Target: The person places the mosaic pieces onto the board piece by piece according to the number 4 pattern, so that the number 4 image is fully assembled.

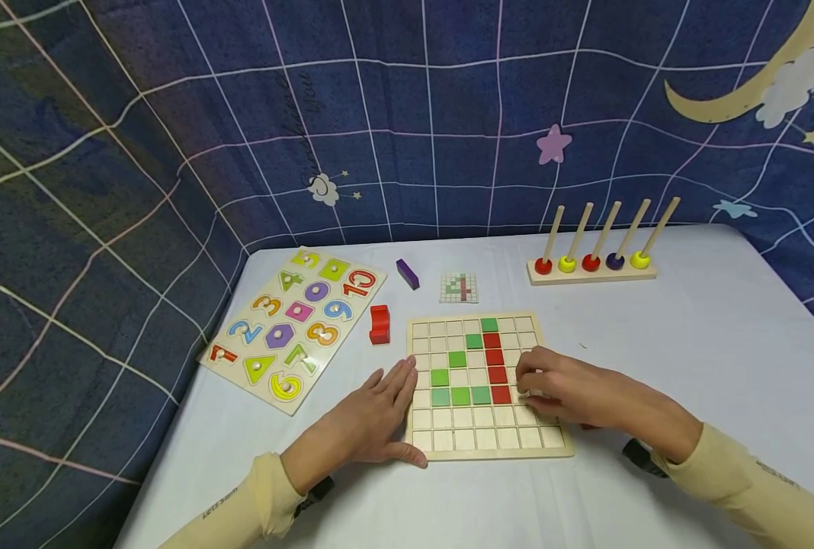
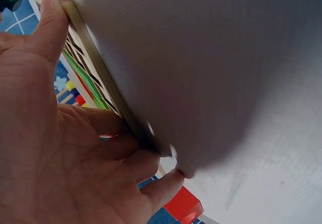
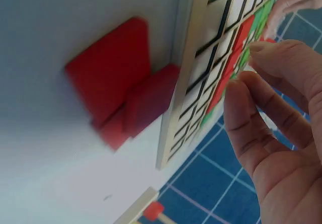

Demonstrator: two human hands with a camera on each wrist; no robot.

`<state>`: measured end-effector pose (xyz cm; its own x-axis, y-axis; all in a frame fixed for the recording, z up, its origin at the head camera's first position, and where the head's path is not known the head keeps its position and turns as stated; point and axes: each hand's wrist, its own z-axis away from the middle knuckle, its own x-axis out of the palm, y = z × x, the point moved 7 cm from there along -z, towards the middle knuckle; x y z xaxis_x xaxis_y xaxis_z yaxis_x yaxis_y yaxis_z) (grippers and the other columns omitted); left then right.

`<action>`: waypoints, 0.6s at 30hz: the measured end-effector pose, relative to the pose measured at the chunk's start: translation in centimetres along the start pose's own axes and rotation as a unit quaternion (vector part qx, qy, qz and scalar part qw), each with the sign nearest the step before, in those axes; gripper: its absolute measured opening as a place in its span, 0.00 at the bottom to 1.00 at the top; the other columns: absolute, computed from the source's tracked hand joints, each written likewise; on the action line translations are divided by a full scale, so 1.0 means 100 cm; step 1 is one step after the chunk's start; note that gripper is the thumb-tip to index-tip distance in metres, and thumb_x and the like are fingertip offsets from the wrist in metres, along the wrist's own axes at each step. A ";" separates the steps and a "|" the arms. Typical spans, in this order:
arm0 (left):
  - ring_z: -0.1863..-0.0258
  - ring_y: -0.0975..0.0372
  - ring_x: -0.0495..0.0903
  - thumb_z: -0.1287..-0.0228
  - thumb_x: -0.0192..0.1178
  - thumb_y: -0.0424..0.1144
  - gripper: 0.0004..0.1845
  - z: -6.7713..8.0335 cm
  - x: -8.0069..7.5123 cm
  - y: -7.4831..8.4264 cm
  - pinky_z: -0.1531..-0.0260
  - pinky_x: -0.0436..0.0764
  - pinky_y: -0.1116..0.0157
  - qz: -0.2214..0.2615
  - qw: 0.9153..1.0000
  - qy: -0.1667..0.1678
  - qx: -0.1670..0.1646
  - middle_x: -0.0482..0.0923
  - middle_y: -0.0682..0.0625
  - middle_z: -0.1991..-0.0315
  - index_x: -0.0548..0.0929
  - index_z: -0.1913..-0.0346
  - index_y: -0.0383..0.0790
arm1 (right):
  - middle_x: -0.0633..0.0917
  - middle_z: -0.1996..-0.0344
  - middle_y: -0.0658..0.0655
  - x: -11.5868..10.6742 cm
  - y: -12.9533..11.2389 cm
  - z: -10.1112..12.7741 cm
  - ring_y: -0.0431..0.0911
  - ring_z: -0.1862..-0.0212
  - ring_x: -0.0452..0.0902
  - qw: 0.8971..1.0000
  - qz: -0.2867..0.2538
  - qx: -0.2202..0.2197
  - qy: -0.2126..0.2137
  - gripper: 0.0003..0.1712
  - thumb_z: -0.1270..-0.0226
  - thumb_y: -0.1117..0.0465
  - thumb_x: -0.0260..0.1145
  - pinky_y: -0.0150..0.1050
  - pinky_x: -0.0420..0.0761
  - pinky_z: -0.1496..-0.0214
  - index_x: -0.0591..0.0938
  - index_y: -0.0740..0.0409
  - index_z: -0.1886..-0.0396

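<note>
A wooden grid board lies on the table with green tiles and a column of red tiles in its cells. My left hand rests along the board's left edge, fingers extended and thumb at the near corner. Over the right part of the grid is my right hand, fingers bent beside the red column. In the right wrist view, a gap shows between its thumb and fingertips, with nothing held there. Several loose red tiles lie overlapping beside the board's right edge, mostly hidden under the right hand in the head view.
Behind the board lies a small pattern card. A purple block and a red curved block are to its left. A number puzzle board lies at left; a peg stand with coloured beads stands at back right.
</note>
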<state>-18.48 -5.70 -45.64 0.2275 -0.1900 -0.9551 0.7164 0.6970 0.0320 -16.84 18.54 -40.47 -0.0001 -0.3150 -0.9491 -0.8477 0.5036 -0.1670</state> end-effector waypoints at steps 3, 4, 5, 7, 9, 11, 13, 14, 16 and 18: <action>0.12 0.48 0.54 0.40 0.62 0.79 0.67 -0.001 -0.001 0.000 0.16 0.65 0.48 -0.001 1.000 0.002 0.001 0.50 0.35 0.12 0.55 0.15 0.29 | 0.83 0.58 0.49 -0.005 0.004 0.008 0.42 0.55 0.77 1.000 -0.001 0.008 0.002 0.13 0.43 0.72 0.81 0.33 0.85 0.57 0.88 0.52 0.65; 0.12 0.48 0.54 0.40 0.62 0.79 0.67 0.000 -0.001 0.000 0.16 0.65 0.48 -0.001 1.000 0.003 0.001 0.50 0.35 0.13 0.55 0.15 0.29 | 0.84 0.58 0.49 -0.006 0.004 0.011 0.41 0.55 0.77 1.000 -0.001 0.011 0.002 0.13 0.43 0.72 0.81 0.33 0.85 0.57 0.88 0.52 0.64; 0.12 0.48 0.54 0.40 0.62 0.79 0.67 0.000 -0.001 0.000 0.17 0.65 0.48 0.000 1.000 0.004 0.001 0.50 0.35 0.13 0.55 0.16 0.29 | 0.84 0.58 0.49 -0.007 0.005 0.013 0.42 0.55 0.77 1.000 -0.004 0.011 0.000 0.13 0.43 0.72 0.81 0.33 0.85 0.57 0.88 0.52 0.64; 0.12 0.48 0.55 0.40 0.62 0.79 0.67 0.000 -0.001 0.000 0.17 0.65 0.48 0.001 1.000 0.006 0.003 0.51 0.35 0.13 0.55 0.16 0.28 | 0.84 0.58 0.49 -0.009 0.006 0.019 0.41 0.56 0.77 1.000 -0.006 0.013 -0.004 0.13 0.43 0.72 0.80 0.32 0.85 0.58 0.89 0.52 0.63; 0.13 0.48 0.55 0.40 0.62 0.78 0.67 0.001 -0.001 0.000 0.17 0.66 0.48 0.000 1.000 0.009 0.006 0.51 0.34 0.13 0.56 0.16 0.28 | 0.84 0.58 0.49 -0.010 0.007 0.024 0.41 0.56 0.76 1.000 -0.010 0.018 -0.009 0.13 0.43 0.72 0.80 0.32 0.84 0.59 0.89 0.52 0.63; 0.13 0.48 0.56 0.40 0.62 0.79 0.67 0.001 -0.001 0.000 0.17 0.66 0.48 -0.002 1.000 0.014 0.009 0.52 0.34 0.13 0.56 0.16 0.28 | 0.84 0.57 0.49 -0.013 0.009 0.030 0.41 0.56 0.76 1.000 -0.006 0.025 -0.013 0.14 0.44 0.71 0.82 0.31 0.85 0.59 0.90 0.52 0.62; 0.13 0.48 0.56 0.39 0.62 0.79 0.67 0.001 -0.001 0.000 0.17 0.67 0.48 -0.006 1.000 0.017 0.011 0.52 0.34 0.13 0.56 0.16 0.28 | 0.84 0.57 0.48 -0.016 0.012 0.037 0.41 0.56 0.77 0.999 0.003 0.040 -0.016 0.15 0.46 0.70 0.83 0.31 0.87 0.58 0.90 0.50 0.62; 0.13 0.48 0.56 0.39 0.62 0.79 0.67 0.001 -0.001 0.000 0.17 0.67 0.48 -0.007 1.000 0.018 0.011 0.52 0.34 0.13 0.56 0.16 0.28 | 0.84 0.57 0.48 -0.018 0.014 0.041 0.41 0.56 0.77 0.999 0.008 0.049 -0.019 0.16 0.47 0.69 0.84 0.31 0.87 0.58 0.91 0.49 0.62; 0.13 0.48 0.56 0.40 0.61 0.79 0.67 0.002 -0.001 0.000 0.17 0.66 0.48 -0.006 1.000 0.018 0.010 0.52 0.34 0.13 0.57 0.16 0.28 | 0.84 0.57 0.47 -0.021 0.018 0.047 0.41 0.55 0.77 0.998 0.018 0.062 -0.024 0.17 0.48 0.69 0.85 0.32 0.89 0.57 0.91 0.48 0.62; 0.13 0.48 0.56 0.40 0.61 0.79 0.67 0.002 0.000 0.000 0.17 0.66 0.48 -0.003 1.000 0.017 0.008 0.52 0.34 0.13 0.57 0.16 0.28 | 0.84 0.57 0.46 -0.022 0.021 0.054 0.41 0.54 0.77 0.997 0.026 0.070 -0.027 0.17 0.50 0.68 0.86 0.34 0.90 0.56 0.91 0.47 0.62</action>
<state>-18.39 -5.81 -45.58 0.2014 -0.1707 -0.9645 0.7283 0.6846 0.0309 -15.78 24.59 -40.16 -0.0096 -0.2442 -0.9697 -0.7650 0.6263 -0.1501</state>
